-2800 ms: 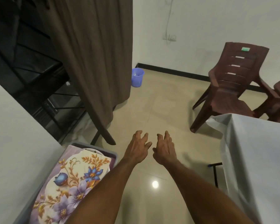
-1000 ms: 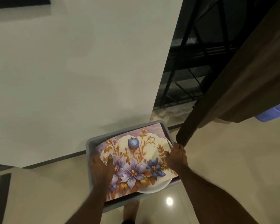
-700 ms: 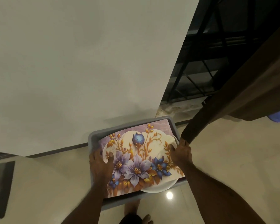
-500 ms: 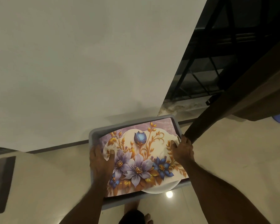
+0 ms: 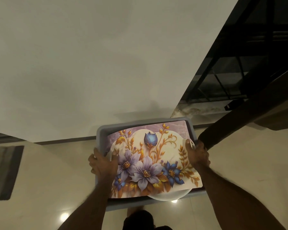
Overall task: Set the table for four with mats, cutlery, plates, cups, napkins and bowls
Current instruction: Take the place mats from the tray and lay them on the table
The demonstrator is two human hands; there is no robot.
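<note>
- Far left, a dark rectangular panel (image 5: 6, 173) lies on the glossy cream tiled floor (image 5: 48, 171), and a plain white wall (image 5: 90, 63) fills the far side of the scene
- The left hand (image 5: 103, 165) grips the left rim of the grey rectangular plastic tub (image 5: 140, 126); its fingers (image 5: 94, 159) curl over the outer edge while the thumb presses on the mat's left edge
- The floral placemat with purple and blue flowers and gold leaves on a cream ground (image 5: 150, 161) lies on top of the tub's contents, slightly bowed, its near edge reaching the tub's near rim
- A white round plate (image 5: 170, 195) shows under the mat's near right corner, inside the tub
- The right hand (image 5: 197, 154) holds the tub's right rim, fingers curled round it, thumb on the mat's right edge
- Just right of that hand hangs a brown curtain (image 5: 239, 123), with a dark metal window grille (image 5: 239, 63) beyond it at far right
</note>
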